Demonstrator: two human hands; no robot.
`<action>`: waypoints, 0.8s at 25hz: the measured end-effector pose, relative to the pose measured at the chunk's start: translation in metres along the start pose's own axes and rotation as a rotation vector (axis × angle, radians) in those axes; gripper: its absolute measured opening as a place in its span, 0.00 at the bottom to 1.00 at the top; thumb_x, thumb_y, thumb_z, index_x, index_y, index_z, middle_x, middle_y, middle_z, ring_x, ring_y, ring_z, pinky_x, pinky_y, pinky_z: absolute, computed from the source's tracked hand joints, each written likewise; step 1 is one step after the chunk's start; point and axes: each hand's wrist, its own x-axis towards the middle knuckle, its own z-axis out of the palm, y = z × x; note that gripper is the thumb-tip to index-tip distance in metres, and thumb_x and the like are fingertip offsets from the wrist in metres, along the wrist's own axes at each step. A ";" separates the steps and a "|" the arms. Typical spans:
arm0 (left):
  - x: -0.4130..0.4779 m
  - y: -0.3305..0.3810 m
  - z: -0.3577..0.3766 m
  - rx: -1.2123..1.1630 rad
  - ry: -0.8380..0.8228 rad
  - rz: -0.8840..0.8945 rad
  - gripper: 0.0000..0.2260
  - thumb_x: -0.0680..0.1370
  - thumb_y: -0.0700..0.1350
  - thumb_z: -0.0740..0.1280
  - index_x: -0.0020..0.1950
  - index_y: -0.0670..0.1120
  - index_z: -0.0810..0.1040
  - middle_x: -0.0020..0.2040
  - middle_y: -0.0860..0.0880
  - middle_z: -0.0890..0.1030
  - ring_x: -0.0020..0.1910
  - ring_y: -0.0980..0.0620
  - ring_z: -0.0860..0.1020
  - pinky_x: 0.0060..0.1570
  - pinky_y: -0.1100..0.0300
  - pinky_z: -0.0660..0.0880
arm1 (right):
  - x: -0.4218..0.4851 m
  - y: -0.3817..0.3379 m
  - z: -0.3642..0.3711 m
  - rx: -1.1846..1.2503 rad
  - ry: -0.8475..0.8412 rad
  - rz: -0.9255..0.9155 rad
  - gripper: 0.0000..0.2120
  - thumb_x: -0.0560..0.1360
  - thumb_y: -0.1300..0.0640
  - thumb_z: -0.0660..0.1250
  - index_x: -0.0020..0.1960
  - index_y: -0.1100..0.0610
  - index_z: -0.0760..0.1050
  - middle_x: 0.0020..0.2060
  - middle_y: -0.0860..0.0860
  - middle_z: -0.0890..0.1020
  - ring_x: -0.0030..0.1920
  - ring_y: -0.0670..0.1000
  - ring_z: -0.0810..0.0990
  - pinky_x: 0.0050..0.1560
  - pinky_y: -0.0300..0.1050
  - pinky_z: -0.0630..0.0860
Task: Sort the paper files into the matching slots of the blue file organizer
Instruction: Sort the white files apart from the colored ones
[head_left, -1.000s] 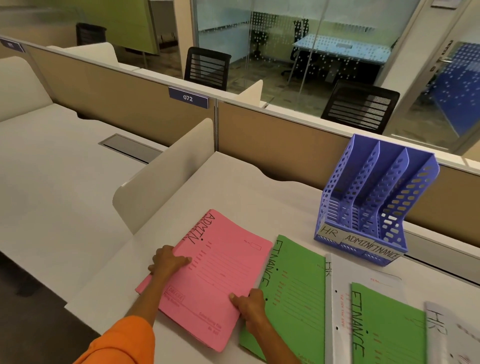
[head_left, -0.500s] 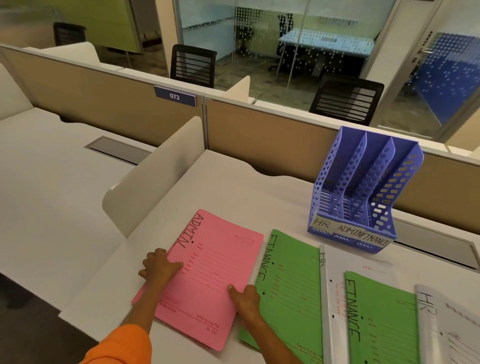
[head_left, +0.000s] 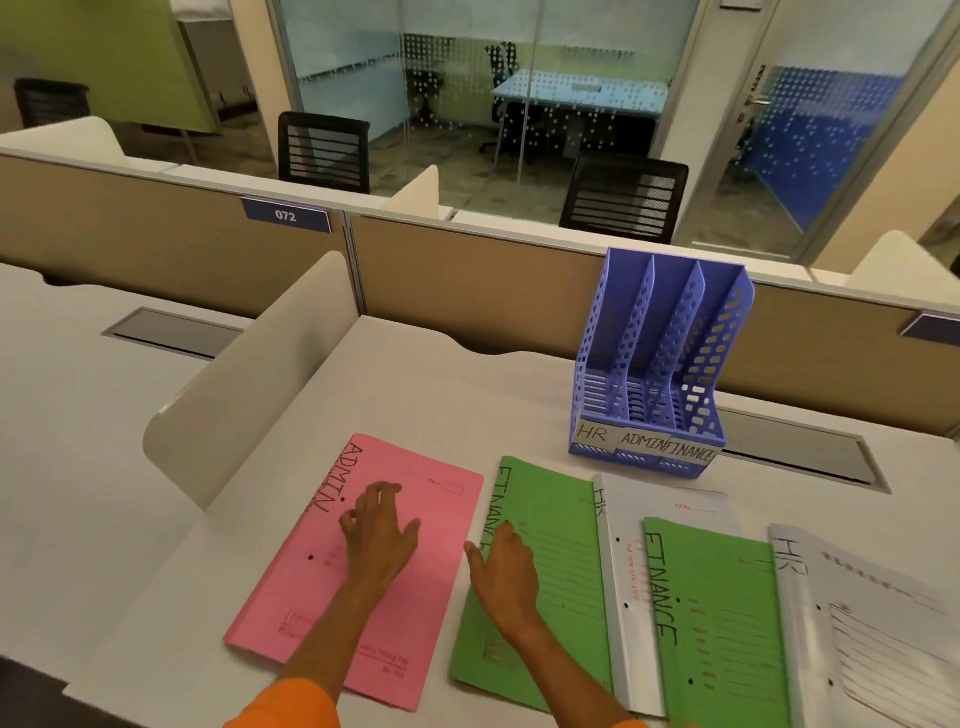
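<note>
A: Start with the hands. The left hand (head_left: 376, 527) is over the middle of the pink folder (head_left: 363, 561), fingers curled loosely and gripping nothing. The right hand (head_left: 506, 566) lies flat and open on the left part of the nearest green folder (head_left: 540, 577), thumb pointing toward the pink one.

B: So what has changed in the head view, the only view we have?

A: A second ago both hands were on the pink folder's edges, left hand at its left edge, right hand at its near right corner. Now the left hand has slid in over the sheet and the right has crossed onto the green folder. The pink folder itself seems to lie much as it did, flat on the desk (head_left: 415, 395).

B: What does that mean for the sorting?

A: I judge that nothing is sorted yet. The blue organizer (head_left: 660, 364) stands at the far right, all three slots empty, its front labels reading HR, ADMIN, FINANCE. Five files lie flat in a row nearer the person: pink marked ADMIN on the left, then green FINANCE, a white folder (head_left: 623, 571) marked HR, a second green folder (head_left: 722, 623) overlapping it, and another white folder (head_left: 872, 623) at the far right.

B: Next step?

A: Probably picking one file up; which one, I cannot tell.
</note>
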 end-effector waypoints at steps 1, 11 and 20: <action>-0.003 0.008 0.007 -0.021 -0.014 0.021 0.22 0.73 0.49 0.71 0.65 0.47 0.72 0.65 0.48 0.73 0.64 0.47 0.71 0.63 0.48 0.63 | 0.001 0.008 -0.005 -0.030 0.019 -0.025 0.25 0.77 0.43 0.60 0.65 0.60 0.66 0.58 0.55 0.77 0.56 0.55 0.75 0.53 0.48 0.73; -0.031 0.074 0.068 -0.234 -0.303 -0.068 0.19 0.74 0.50 0.72 0.58 0.40 0.73 0.50 0.43 0.79 0.44 0.49 0.76 0.39 0.60 0.71 | -0.007 0.110 -0.039 -0.209 0.004 0.019 0.33 0.76 0.40 0.59 0.74 0.56 0.57 0.75 0.55 0.60 0.74 0.59 0.58 0.73 0.56 0.56; -0.039 0.106 0.083 0.073 -0.193 -0.015 0.24 0.72 0.55 0.72 0.58 0.41 0.71 0.55 0.43 0.74 0.51 0.46 0.75 0.48 0.51 0.76 | -0.024 0.155 -0.059 -0.283 0.014 0.056 0.34 0.74 0.36 0.61 0.73 0.54 0.62 0.74 0.55 0.63 0.74 0.62 0.56 0.70 0.67 0.53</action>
